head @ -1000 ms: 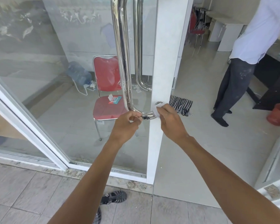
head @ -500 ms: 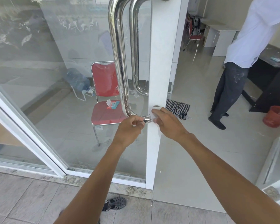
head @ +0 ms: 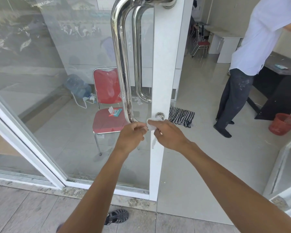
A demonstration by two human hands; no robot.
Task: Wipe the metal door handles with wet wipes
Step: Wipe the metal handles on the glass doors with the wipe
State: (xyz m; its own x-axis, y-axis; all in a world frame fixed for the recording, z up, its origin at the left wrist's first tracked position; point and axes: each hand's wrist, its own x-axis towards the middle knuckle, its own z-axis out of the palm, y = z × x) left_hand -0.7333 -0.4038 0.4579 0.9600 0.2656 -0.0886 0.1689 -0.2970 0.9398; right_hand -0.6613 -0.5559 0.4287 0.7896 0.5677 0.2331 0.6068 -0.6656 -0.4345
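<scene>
**Tech A:** Handle condition, please.

**Tech B:** Polished chrome tubular pull handle (head: pixel 120 64) is standing upright on the near face of the white-framed glass door (head: pixel 165 81). Its tube is curving at top and bottom into the frame, and it is reflecting the surroundings, with pale smears showing along the lower shaft. A second matching chrome handle (head: pixel 138 61) is sitting behind the glass. A small round metal fitting (head: pixel 159 115) is showing on the frame just above the hands.

**Tech A:** Hands?

**Tech B:** Left hand (head: pixel 131 137) is curling around the handle's lower bend. Right hand (head: pixel 170 133) is pinching a crumpled white wet wipe (head: pixel 151 125) and holding it against the handle's lower end at the frame. Both hands are close together, nearly touching.

**Tech A:** Any legible text?

**Tech B:** None. A red-and-teal flat packet (head: pixel 115 112) is lying on the red padded chair with chrome legs (head: pixel 107 105) behind the glass; its printing is too small to read.

**Tech A:** Surroundings?

**Tech B:** A person in a white shirt and dark trousers (head: pixel 252 61) is standing inside, near a red plastic basket (head: pixel 283 123). A black-and-white striped cloth (head: pixel 181 116) is lying on the floor.
</scene>
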